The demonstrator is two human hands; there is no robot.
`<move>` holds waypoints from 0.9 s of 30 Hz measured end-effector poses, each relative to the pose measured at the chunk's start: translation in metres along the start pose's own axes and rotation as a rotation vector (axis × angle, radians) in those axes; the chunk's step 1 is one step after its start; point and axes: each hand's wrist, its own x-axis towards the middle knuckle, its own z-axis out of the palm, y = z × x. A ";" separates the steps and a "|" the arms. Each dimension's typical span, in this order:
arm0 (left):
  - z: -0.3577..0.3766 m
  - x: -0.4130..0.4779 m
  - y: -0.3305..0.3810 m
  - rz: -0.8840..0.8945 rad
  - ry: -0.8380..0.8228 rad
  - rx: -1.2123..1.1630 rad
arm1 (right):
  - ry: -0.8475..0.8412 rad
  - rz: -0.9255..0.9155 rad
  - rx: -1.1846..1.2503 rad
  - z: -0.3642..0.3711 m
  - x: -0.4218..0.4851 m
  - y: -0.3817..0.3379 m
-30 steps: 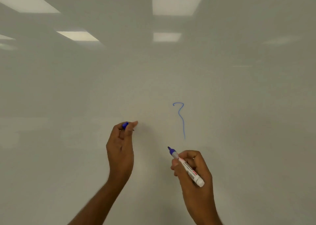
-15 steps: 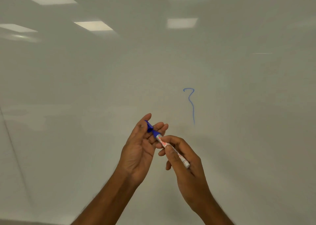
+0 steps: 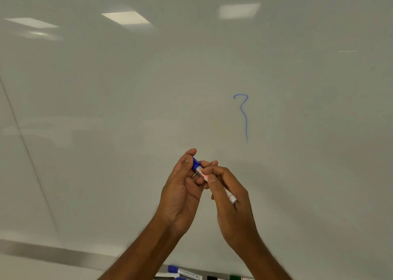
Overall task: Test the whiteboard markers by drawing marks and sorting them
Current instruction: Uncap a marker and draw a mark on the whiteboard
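Observation:
My right hand (image 3: 230,196) grips the white barrel of a blue whiteboard marker (image 3: 228,194) in front of the whiteboard (image 3: 106,109). My left hand (image 3: 180,190) pinches the blue cap (image 3: 195,163), which sits on the marker's tip end. Both hands meet at the marker, low in the middle of the view. A thin blue squiggle mark (image 3: 244,116) stands on the board above and to the right of my hands.
Along the bottom edge runs the board's metal tray (image 3: 53,254). Several other markers (image 3: 185,272) lie there, with blue, black and green caps showing. A vertical seam crosses the board at the left.
My hands came together from apart. The cap in my left hand has gone onto the marker's tip. The view tilted down, bringing the tray and its markers into sight.

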 end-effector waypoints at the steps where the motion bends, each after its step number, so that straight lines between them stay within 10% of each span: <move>1: -0.005 0.000 -0.001 -0.013 0.007 0.005 | -0.016 0.012 -0.002 0.002 -0.002 0.004; 27: -0.421 -0.031 0.062 -0.062 0.445 1.087 | -0.465 0.321 -0.701 0.236 -0.077 0.273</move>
